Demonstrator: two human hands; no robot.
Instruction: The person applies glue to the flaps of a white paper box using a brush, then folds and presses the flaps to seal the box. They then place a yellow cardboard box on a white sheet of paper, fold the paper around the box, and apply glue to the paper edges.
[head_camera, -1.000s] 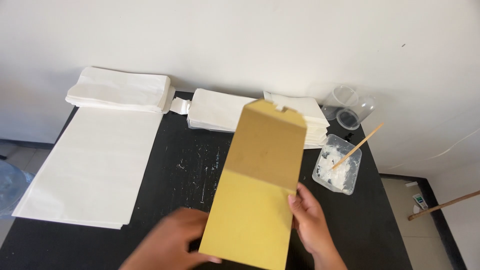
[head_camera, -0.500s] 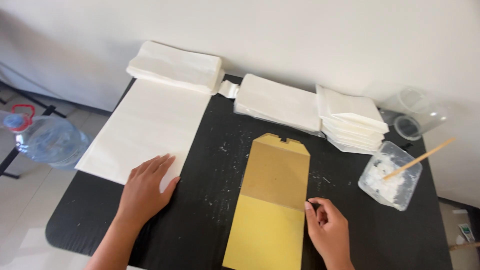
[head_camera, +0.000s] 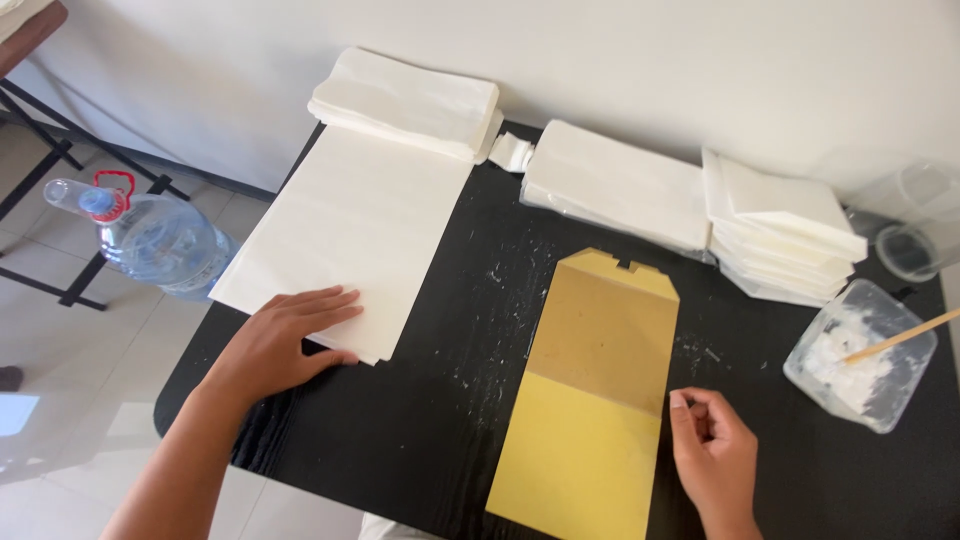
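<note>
My left hand lies flat with fingers spread on the near corner of a stack of large white paper sheets at the left of the black table. My right hand rests with fingers curled at the right edge of a brown-yellow cardboard template, which lies flat in the middle of the table. Whether its fingertips pinch the template's edge or merely touch it is unclear.
Piles of folded white paper line the far edge by the wall. A clear tub of white paste with a wooden stick sits at right, clear plastic cups behind it. A large water bottle lies on the floor at left.
The template went from being held up by both hands to lying flat on the table. My left hand moved left onto the white sheets. The view shifted left.
</note>
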